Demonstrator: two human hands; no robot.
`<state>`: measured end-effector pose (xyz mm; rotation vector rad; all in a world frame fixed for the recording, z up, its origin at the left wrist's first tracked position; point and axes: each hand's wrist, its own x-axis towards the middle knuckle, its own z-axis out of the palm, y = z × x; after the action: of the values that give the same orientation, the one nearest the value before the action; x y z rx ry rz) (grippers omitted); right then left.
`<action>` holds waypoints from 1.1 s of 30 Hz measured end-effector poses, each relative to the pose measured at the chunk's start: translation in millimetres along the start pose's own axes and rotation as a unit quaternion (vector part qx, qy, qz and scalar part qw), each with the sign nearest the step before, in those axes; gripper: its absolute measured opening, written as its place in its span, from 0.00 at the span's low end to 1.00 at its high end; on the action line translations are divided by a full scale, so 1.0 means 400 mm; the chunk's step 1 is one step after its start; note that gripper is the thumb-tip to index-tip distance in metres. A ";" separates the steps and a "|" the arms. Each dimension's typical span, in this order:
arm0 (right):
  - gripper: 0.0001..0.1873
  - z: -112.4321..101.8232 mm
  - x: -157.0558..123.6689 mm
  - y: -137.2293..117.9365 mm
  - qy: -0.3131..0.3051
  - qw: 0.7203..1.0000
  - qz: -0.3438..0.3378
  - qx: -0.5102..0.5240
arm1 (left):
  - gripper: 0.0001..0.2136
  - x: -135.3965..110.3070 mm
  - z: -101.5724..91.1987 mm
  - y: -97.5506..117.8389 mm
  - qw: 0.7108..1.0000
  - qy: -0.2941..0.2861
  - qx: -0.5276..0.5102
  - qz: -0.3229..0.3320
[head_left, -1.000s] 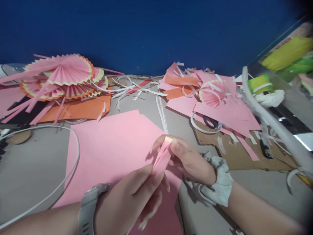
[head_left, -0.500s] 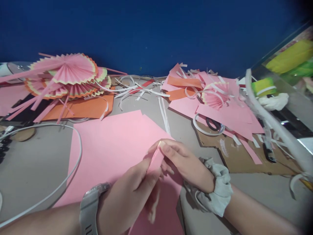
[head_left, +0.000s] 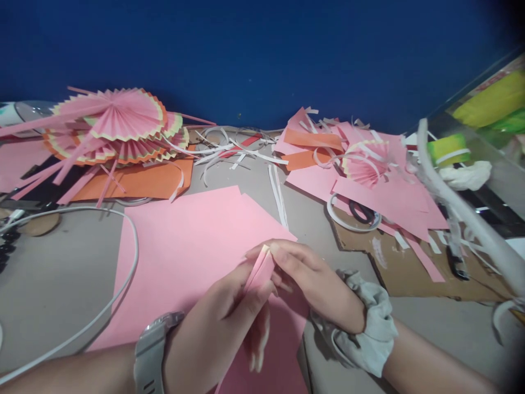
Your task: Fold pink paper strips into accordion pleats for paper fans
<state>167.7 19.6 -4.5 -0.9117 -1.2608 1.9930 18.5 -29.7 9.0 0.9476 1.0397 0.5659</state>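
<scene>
A narrow folded strip of pink paper [head_left: 262,272] with a pale yellow end stands tilted between my two hands. My left hand [head_left: 223,314], below a grey watch, grips its lower part with the thumb on the near face. At the upper end, my right hand [head_left: 305,273] pinches the paper near the yellow tip; a pale scrunchie [head_left: 365,323] circles that wrist. Some fingers of both hands are hidden behind the paper. Large pink sheets [head_left: 180,246] lie flat on the table beneath the hands.
Pleated pink paper fans [head_left: 118,117] are stacked back left on orange paper [head_left: 139,178]. Pink scraps [head_left: 381,197], a tape roll [head_left: 336,216] and a cutter [head_left: 456,262] lie right, around brown cardboard [head_left: 410,273]. A white cable [head_left: 133,257] loops at left.
The view has shifted slightly. My right thumb has moved off the yellow tip to the paper's right edge, showing more of the folded layers. Both hands still hold the paper.
</scene>
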 end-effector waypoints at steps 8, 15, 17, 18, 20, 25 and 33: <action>0.14 0.009 -0.006 -0.011 0.034 0.994 -0.044 -0.092 | 0.18 0.000 0.003 0.009 1.000 0.021 0.002 -0.015; 0.13 0.012 -0.010 0.000 0.063 0.988 -0.045 -0.136 | 0.14 -0.004 0.002 -0.014 0.999 0.046 0.008 -0.022; 0.12 0.015 -0.009 0.000 0.079 0.984 -0.044 -0.152 | 0.13 -0.005 0.003 -0.019 0.998 0.046 0.019 -0.023; 0.12 0.016 -0.009 -0.001 0.088 0.982 -0.042 -0.161 | 0.13 -0.006 0.003 -0.020 0.998 0.046 0.023 -0.023; 0.12 0.018 -0.010 -0.002 0.102 0.978 -0.037 -0.176 | 0.14 -0.008 0.004 -0.021 0.998 0.043 0.030 -0.024; 0.13 0.020 -0.012 -0.004 0.106 0.975 -0.021 -0.192 | 0.15 -0.011 0.003 -0.018 0.998 0.056 0.026 -0.034; 0.13 0.009 -0.012 0.005 0.128 0.956 -0.018 -0.262 | 0.13 -0.010 0.007 -0.006 0.996 0.077 0.029 -0.041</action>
<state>167.2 13.5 -4.2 -1.3330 -1.6648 1.4652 19.3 -35.0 9.3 0.9188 1.2326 0.5496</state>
